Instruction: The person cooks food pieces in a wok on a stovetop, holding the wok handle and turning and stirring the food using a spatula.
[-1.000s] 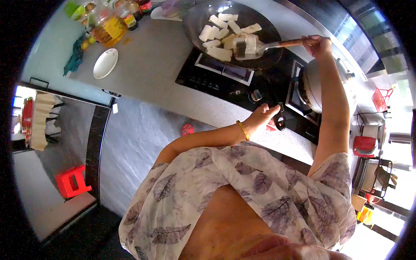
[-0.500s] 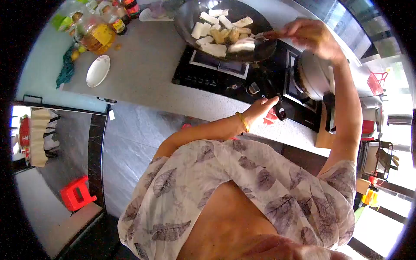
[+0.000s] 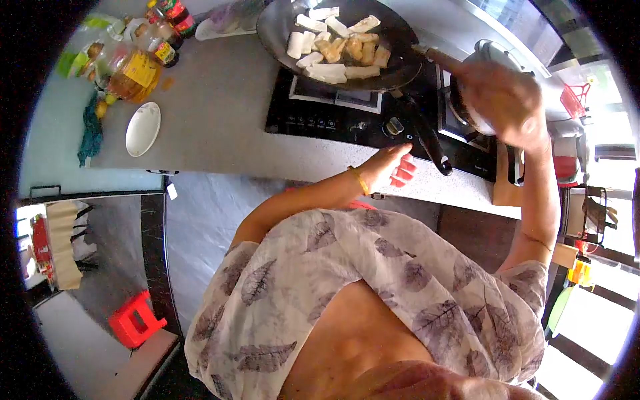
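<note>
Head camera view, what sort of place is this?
It looks like a kitchen, probably a home one: a wok of food pieces over a black stove, and bottles on the counter.

White glare burns well right of the wok (image 3: 403,47); nearer it, the right hand (image 3: 505,100) blurs; corners vignette black

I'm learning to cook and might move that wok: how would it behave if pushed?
The wok looks stiff, its wall holding an even bowl shape. It may rock, given those rounded sides. Loose food pieces inside would probably slide.
</note>
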The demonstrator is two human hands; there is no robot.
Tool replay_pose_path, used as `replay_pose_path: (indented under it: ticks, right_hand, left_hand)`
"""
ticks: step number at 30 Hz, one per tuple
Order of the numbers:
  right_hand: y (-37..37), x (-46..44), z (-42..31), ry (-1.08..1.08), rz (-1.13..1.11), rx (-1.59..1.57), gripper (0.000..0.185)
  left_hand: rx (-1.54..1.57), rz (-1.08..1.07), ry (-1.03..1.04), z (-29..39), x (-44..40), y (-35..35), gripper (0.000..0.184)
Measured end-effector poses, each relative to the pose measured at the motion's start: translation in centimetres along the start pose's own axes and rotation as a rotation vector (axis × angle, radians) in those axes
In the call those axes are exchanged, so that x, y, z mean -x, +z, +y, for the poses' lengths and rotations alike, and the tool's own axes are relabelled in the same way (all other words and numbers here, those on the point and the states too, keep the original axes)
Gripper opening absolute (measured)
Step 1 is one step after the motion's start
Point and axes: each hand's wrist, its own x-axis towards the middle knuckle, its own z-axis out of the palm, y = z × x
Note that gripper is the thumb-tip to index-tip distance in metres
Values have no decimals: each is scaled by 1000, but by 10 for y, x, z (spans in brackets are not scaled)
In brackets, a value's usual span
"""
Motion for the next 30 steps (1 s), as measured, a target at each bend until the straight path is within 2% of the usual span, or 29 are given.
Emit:
replay_pose_path:
  ticks: [2,3,4,6,8,14,18,20,23,26,27,30]
  right_hand:
    - [2,-5,8,137,60,169,10]
    - [7,-10,6,296,106,176,10]
    - [14,-16,4,647,184,-112,11]
    - [31,-20,13,665,267,-183,12]
    - [54,-33,7,989,515,-596,16]
    - [105,-51,8,954,651,-701,21]
    - [126,-58,7,953,532,-750,16]
    - [133,-51,9,761,494,-607,14]
    - [138,-42,11,644,386,-464,13]
    - [132,-38,3,514,288,-170,12]
    - [131,-36,-4,675,325,-440,14]
    - [132,-27,-5,525,280,-348,14]
  left_hand:
    - [-41,35,-29,1,12,-16,44]
    - [-53,20,-9,0,19,-27,43]
    - [-67,5,10,-1,27,-36,42]
    - [-104,34,-30,6,46,-48,39]
    - [-115,75,-40,6,58,-67,37]
    - [-30,149,31,-4,105,-115,31]
    - [31,238,25,-15,119,-143,26]
    - [63,282,19,-18,124,-152,25]
    - [114,287,17,-25,128,-165,25]
    - [155,267,25,-30,130,-172,25]
    - [155,276,27,-31,130,-173,25]
    - [155,295,22,-31,131,-172,24]
